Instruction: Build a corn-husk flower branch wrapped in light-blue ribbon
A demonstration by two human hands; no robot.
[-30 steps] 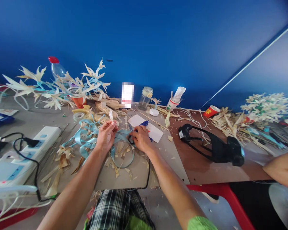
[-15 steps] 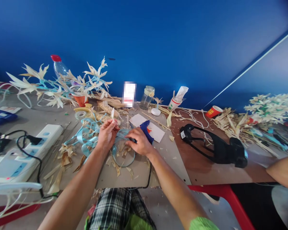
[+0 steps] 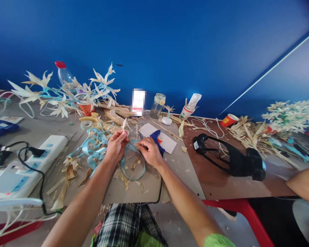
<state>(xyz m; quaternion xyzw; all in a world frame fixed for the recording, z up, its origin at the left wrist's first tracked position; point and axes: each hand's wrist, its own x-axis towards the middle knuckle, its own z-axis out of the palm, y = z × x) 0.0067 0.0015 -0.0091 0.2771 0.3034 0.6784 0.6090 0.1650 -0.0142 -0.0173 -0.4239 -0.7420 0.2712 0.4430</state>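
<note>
My left hand (image 3: 117, 144) is closed, pinching a small pale corn-husk petal (image 3: 124, 124) that points upward. Close by on the right, my right hand (image 3: 151, 151) has its fingers bent together around a small dark object (image 3: 145, 147), mostly hidden, whose kind I cannot make out. Light blue ribbon (image 3: 130, 146) lies between the hands, and a loop of it rests on the table below them. Just beyond my right hand, a blue glue gun (image 3: 158, 140) lies on a white card (image 3: 171, 144). More tangled blue ribbon (image 3: 87, 145) sits left of my left hand.
A husk-flower branch (image 3: 64, 92) stands back left near a power strip (image 3: 41, 157). A glass jar (image 3: 157, 105) and a paper cup (image 3: 186, 112) stand by the wall. A black headset (image 3: 231, 157) lies right, near another person's arm (image 3: 305, 185). Husk scraps litter the table.
My left hand and the petal have shifted slightly right. My right hand has turned a little and moved slightly right, its fingers drawn closer together.
</note>
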